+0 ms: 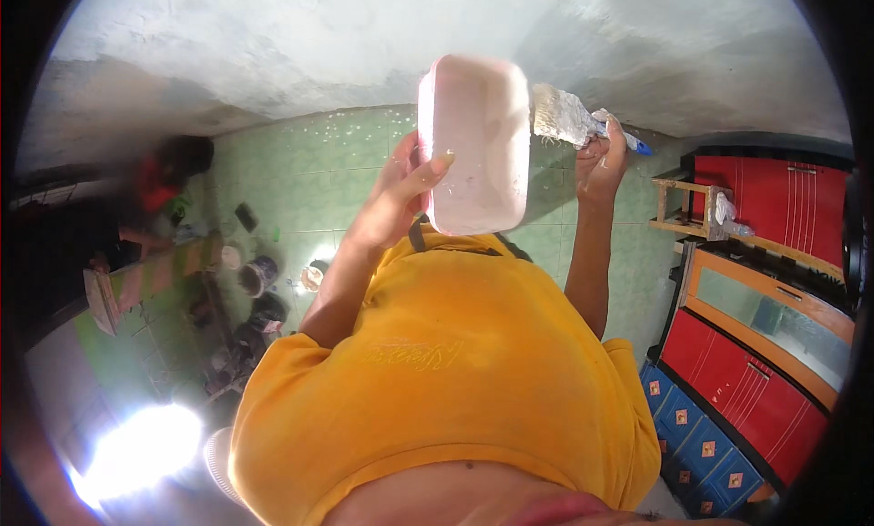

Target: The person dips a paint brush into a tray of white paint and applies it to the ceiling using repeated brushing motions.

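Observation:
My left hand (403, 191) grips a pale pink rectangular plastic tub (506, 157) by its left side, with the thumb over the rim. The tub is tipped so its inside shows, smeared with a whitish coating. To its right, my right hand (603, 165) is closed around the handle of a paintbrush (563, 116). Its wide bristles are caked with white and point left toward the tub, close to its right edge. The blue end of the handle sticks out past my fingers. Just beyond both stands a wall (364, 48) with patchy white and grey covering.
Green floor tiles (309, 189) carry white splatters along the wall. A small wooden stand (683, 207) and red-fronted cabinets (728, 371) are at the right. Left stand a bucket (259, 276), a wooden bench-like piece (150, 276) and a dark, blurred figure, perhaps another person (155, 194).

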Motion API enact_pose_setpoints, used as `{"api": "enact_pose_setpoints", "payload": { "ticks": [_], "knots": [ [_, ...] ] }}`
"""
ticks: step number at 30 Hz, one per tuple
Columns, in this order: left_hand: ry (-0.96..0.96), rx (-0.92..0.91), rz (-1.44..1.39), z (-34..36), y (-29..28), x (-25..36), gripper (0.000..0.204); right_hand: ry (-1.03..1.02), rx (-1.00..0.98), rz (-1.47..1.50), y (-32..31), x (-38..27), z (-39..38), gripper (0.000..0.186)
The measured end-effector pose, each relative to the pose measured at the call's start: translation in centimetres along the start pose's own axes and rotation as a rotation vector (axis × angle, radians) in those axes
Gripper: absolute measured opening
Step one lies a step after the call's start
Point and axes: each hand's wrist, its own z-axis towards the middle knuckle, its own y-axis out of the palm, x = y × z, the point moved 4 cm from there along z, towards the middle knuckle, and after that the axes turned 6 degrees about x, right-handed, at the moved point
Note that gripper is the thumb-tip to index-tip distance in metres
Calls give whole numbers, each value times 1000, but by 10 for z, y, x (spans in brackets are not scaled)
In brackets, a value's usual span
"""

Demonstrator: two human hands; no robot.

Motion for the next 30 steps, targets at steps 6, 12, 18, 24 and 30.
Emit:
{"api": "enact_pose_setpoints", "payload": {
  "ticks": [6, 12, 18, 24, 30],
  "knots": [
    [57, 36, -24, 9, -6, -5, 66, 259, -40, 285, -7, 24, -2, 36],
    [102, 139, -111, 30, -24, -7, 58, 381, 54, 302, -41, 79, 19, 37],
    [124, 226, -74, 69, -75, -23, 62, 398, 273, -49, -90, 177, 56, 38],
    [62, 262, 1, 120, -140, -69, 73, 394, 523, -112, -165, 370, 132, 40],
    [10, 369, -21, 161, -181, -150, 77, 139, 708, -24, -182, 472, 231, 35]
  ]
}}
